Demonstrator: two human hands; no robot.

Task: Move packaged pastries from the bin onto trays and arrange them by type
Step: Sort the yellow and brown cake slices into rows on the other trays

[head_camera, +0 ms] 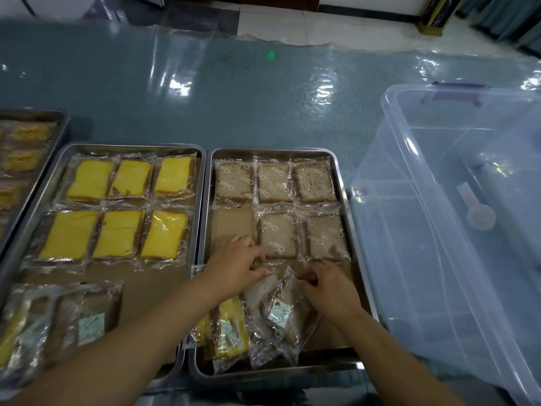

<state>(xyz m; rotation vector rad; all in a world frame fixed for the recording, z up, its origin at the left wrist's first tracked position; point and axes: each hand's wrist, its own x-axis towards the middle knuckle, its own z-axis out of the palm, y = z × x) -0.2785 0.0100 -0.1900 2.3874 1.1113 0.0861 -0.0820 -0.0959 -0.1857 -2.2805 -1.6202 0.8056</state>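
Head camera, looking down: we see three steel trays side by side on a table (234,98) under clear plastic sheeting, with a large clear plastic bin (409,159) to the right.

The right tray (272,151) holds five oat slices (275,183), brown, each sealed in clear film. Three lie flat in the back row and two in the next row, with bare liner at that row's left. At its near end lies a loose pile (263,326) of overlapping packets, some brown and some yellow, several label side up.

Both hands are at the top of this pile. The left hand (237,263) has its thumb and curled fingers pinching the upper end of a brown packet (259,288). The right hand (328,285) has its fingers curled onto the edge of a second brown packet (285,294) just beside the first.

The middle tray (128,148) holds six yellow cakes (118,234), wrapped and laid flat in two rows of three. Nearer us on it lie more wrapped packets (85,315), label side up.

The far-left tray (58,118) is cut off by the frame edge and holds blurred yellow-orange packets (26,133).

The bin stands just beside the right tray, with a purple handle (456,92) at its far rim. A pale round mark (480,216) shows through its wall.
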